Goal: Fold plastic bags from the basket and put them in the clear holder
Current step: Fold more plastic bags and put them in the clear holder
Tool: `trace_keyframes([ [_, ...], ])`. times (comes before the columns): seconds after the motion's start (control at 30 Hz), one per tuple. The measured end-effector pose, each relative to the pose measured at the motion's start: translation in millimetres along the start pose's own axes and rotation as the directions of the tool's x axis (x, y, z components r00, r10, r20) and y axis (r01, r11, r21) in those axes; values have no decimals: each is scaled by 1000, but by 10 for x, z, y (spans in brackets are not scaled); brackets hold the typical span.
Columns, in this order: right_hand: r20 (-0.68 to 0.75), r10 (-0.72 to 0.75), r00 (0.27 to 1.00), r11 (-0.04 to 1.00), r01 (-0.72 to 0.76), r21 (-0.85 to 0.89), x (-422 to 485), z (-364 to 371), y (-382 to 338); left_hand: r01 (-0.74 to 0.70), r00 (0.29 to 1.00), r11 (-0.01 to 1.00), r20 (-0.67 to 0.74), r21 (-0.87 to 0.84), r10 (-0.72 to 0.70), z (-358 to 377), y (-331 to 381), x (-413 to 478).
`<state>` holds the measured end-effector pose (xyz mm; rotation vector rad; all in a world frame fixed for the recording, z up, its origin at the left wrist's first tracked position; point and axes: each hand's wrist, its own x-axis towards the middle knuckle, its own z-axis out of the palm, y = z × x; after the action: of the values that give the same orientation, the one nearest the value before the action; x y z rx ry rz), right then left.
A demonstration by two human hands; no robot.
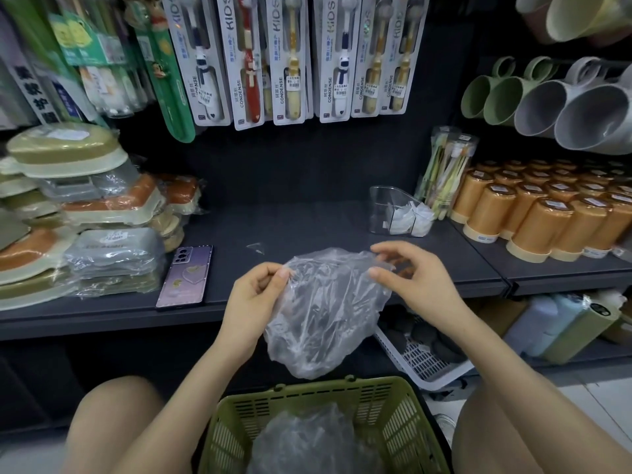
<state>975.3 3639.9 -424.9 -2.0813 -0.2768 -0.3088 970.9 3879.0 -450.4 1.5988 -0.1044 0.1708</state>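
A crumpled clear plastic bag hangs in the air over the front edge of the dark shelf. My left hand pinches its upper left edge. My right hand pinches its upper right edge between thumb and fingers. Below, between my knees, a green basket holds more crumpled clear bags. The clear holder stands at the back right of the shelf, with folded white bags inside it.
A phone lies on the shelf to the left. Stacked wrapped soap boxes fill the left, orange cups the right. A white basket sits on the lower shelf. Toothbrush packs hang above.
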Motion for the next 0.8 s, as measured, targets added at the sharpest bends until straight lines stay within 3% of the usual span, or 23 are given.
trace_keyframes([
  [0.13, -46, -25, 999, 999, 23, -37, 67, 24, 0, 51, 999, 999, -5, -13, -51, -121, -4, 44],
  [0.23, -26, 12, 1000, 1000, -12, 4, 90, -49, -61, 76, 997, 988, -7, 131, -76, -359, -45, 99],
  [0.3, 74, 23, 997, 1000, -22, -8, 89, -101, -123, 74, 996, 945, 20, 319, -84, -547, -57, 164],
  [0.33, 136, 20, 990, 1000, -18, -19, 85, -100, -162, 35, 997, 870, 48, 491, -67, -643, -59, 211],
  [0.37, 189, 17, 982, 999, -10, -37, 87, -81, -218, -38, 996, 727, 82, 685, -26, -721, -37, 254],
  [0.4, 224, 10, 974, 998, 3, -60, 100, -50, -283, -126, 991, 576, 128, 808, 37, -753, 10, 290],
  [0.43, 246, -2, 969, 997, 21, -73, 126, -13, -355, -214, 977, 501, 180, 839, 117, -730, 73, 318],
  [0.47, 260, -23, 965, 996, 44, -75, 162, 29, -428, -275, 961, 522, 221, 807, 164, -646, 164, 324],
  [0.53, 283, -54, 958, 996, 71, -49, 238, 100, -582, -309, 945, 721, 286, 620, 160, -357, 380, 256],
  [0.6, 298, -64, 952, 997, 72, -15, 297, 153, -707, -212, 943, 904, 320, 370, 90, -70, 472, 202],
  [0.67, 262, -86, 961, 996, 89, 2, 310, 184, -737, -162, 958, 966, 266, 199, 106, 77, 422, 230],
  [0.8, -36, -97, 995, 991, 100, 93, 132, 91, -508, -81, 995, 997, 60, -3, 81, 114, 307, 291],
])
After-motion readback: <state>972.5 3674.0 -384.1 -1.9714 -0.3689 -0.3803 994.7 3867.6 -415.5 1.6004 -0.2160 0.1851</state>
